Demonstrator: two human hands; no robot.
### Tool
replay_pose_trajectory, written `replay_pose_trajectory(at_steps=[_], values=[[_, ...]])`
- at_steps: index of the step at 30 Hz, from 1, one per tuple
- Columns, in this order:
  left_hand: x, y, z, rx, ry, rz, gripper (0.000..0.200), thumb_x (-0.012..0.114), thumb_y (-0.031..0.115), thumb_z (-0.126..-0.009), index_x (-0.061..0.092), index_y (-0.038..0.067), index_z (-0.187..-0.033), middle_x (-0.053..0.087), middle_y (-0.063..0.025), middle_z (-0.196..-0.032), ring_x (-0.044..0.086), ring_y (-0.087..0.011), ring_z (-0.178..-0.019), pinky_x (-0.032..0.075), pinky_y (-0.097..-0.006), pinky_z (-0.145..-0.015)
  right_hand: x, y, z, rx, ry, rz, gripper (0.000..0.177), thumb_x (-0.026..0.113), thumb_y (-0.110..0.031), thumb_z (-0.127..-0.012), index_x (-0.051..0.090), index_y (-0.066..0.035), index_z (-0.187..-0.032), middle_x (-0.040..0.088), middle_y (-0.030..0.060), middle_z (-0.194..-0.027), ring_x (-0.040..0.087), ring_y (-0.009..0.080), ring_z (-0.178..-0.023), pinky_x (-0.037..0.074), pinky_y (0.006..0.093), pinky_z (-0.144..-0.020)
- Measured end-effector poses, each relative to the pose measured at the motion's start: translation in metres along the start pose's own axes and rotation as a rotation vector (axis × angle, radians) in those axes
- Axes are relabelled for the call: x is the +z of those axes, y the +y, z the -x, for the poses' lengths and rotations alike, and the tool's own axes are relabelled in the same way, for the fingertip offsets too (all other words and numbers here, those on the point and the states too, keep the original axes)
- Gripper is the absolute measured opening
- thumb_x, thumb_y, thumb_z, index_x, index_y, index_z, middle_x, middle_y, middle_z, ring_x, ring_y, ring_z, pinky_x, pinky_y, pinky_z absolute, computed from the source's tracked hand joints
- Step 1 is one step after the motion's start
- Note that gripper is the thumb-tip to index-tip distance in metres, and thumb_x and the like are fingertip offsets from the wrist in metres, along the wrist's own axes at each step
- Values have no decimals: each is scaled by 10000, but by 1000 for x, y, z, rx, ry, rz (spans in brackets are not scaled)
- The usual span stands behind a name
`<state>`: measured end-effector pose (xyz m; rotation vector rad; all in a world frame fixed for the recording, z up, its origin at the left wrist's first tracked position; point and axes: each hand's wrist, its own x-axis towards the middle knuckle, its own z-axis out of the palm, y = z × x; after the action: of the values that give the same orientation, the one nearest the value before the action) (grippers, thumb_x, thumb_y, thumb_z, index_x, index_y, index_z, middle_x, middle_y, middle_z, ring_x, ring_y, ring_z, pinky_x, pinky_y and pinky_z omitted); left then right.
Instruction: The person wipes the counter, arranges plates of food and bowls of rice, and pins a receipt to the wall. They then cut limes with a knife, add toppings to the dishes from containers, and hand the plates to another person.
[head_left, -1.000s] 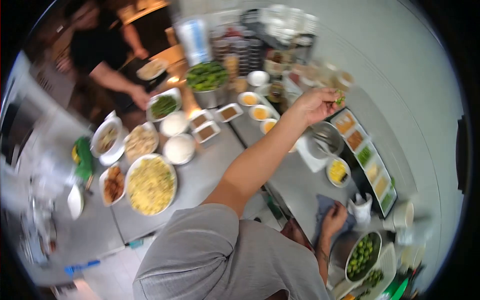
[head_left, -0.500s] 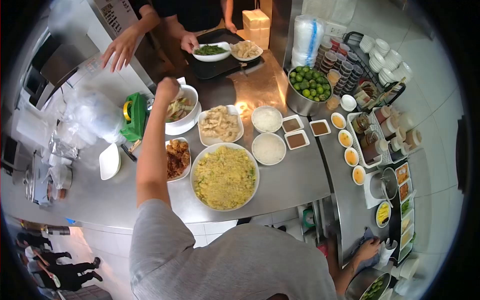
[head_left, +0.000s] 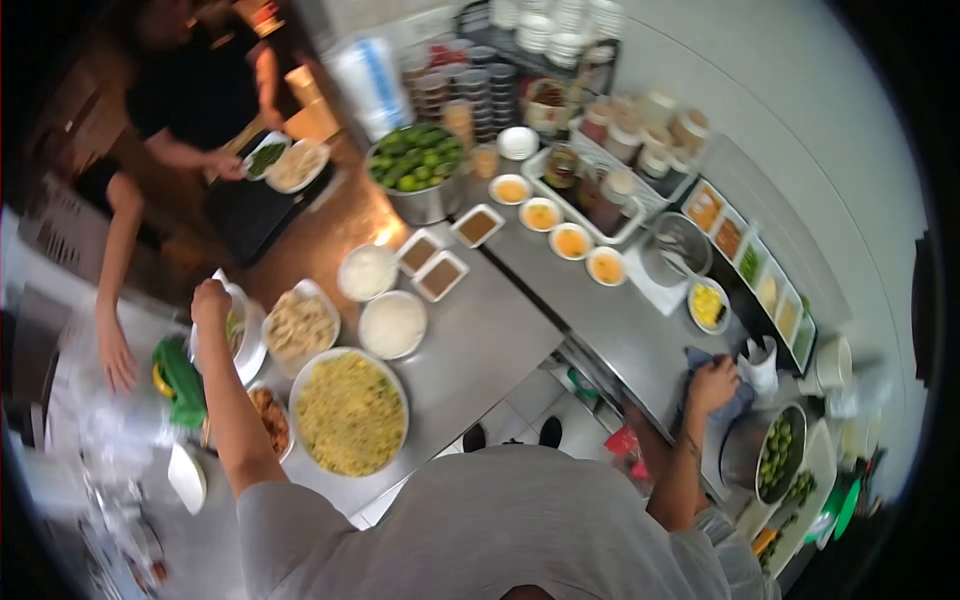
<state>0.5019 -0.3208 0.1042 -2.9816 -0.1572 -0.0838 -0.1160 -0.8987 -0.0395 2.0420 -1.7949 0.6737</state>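
Observation:
My left hand (head_left: 210, 302) is closed over the rim of a white bowl (head_left: 248, 360) of mixed food; a white tip shows by its fingers, but what it grips is hidden. Beside that bowl are a dish of pale sliced food (head_left: 302, 325), fried pieces (head_left: 270, 420) and a large bowl of yellow fried rice (head_left: 352, 412). On the right-hand counter my right hand (head_left: 714, 384) is closed on a bunched blue-grey cloth (head_left: 735, 402). Near it stand a small dish of yellow pieces (head_left: 708, 305) and a metal pot of green limes (head_left: 778, 450).
Two rice bowls (head_left: 392, 325), sauce dishes (head_left: 440, 275) and a pot of limes (head_left: 415, 165) stand ahead. A co-worker's hand (head_left: 228, 165) holds a dish of greens over a black tray (head_left: 250, 225). Another person's hand (head_left: 118, 355) hangs at left, near a green tape dispenser (head_left: 180, 385).
My view has swung to the right, so the counter shifts left. The other person's arm at left has dropped lower. My left hand stays at the bowl and my right on the cloth.

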Motion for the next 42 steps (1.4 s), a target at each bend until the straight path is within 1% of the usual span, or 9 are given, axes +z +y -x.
replay_pose_trajectory(at_steps=[2, 5, 9, 14, 20, 30, 36, 37, 42], values=[[-49, 85, 53, 446, 78, 329, 303, 619, 220, -800, 658, 81, -1067, 627, -180, -1099, 603, -328, -1017, 480, -375, -875, -2, 0, 1, 4, -12, -49, 173, 573, -143, -738, 583, -116, -908, 595, 98, -909, 555, 329, -849, 446, 446, -723], [-110, 246, 142, 877, -183, 953, 233, 587, 104, -825, 646, 30, -1039, 645, -144, -959, 621, -198, -906, 470, -295, -783, -15, -7, 1, 40, -59, -96, 192, 557, -142, -743, 587, -103, -928, 576, 106, -936, 531, 330, -871, 422, 449, -753], [-154, 453, 281, 1598, -271, 1109, 218, 567, 71, -794, 646, 36, -993, 654, -146, -928, 629, -270, -864, 489, -340, -764, -12, -1, 0, 61, -82, -184, 215, 545, -131, -733, 588, -91, -940, 562, 113, -950, 514, 338, -872, 405, 451, -765], [-134, 633, 426, 1927, -70, 740, 374, 612, 83, -774, 588, 49, -1146, 544, -223, -1153, 576, -360, -1005, 477, -422, -860, -16, -2, -2, 92, -103, -256, 222, 545, -114, -713, 589, -90, -929, 552, 120, -948, 504, 344, -874, 396, 455, -768], [-127, 692, 475, 1920, -285, 238, 568, 651, 216, -767, 463, 77, -1285, 471, -232, -1267, 523, -359, -1129, 453, -439, -925, -22, -3, -6, 118, -134, -278, 220, 545, -96, -711, 589, -84, -927, 538, 113, -926, 493, 334, -862, 381, 441, -760], [-73, 730, 494, 1862, 250, 657, 187, 599, 113, -764, 689, 15, -897, 653, -209, -965, 642, -321, -909, 527, -423, -786, -20, -5, -6, 107, -145, -288, 221, 541, -106, -723, 587, -90, -938, 556, 113, -950, 498, 327, -871, 383, 438, -767], [-82, 733, 474, 1461, -284, 1260, 142, 608, 91, -756, 684, -4, -828, 662, -188, -772, 669, -251, -700, 534, -406, -631, -19, -5, -3, 97, -125, -247, 214, 538, -111, -728, 589, -98, -936, 559, 106, -950, 503, 319, -857, 389, 433, -759], [-89, 731, 471, 1174, -1040, 1397, 102, 568, 9, -786, 622, -41, -857, 608, -156, -785, 615, -219, -674, 485, -320, -572, -20, -5, -3, 94, -117, -250, 214, 538, -113, -730, 589, -99, -937, 559, 105, -948, 504, 317, -854, 389, 432, -756], [-97, 700, 457, 923, -1783, 1915, 130, 503, -7, -864, 554, -46, -978, 581, -118, -798, 552, -185, -667, 455, -267, -566, -21, -4, -1, 108, -121, -209, 203, 529, -126, -744, 583, -106, -938, 575, 106, -943, 527, 329, -871, 409, 453, -756]])
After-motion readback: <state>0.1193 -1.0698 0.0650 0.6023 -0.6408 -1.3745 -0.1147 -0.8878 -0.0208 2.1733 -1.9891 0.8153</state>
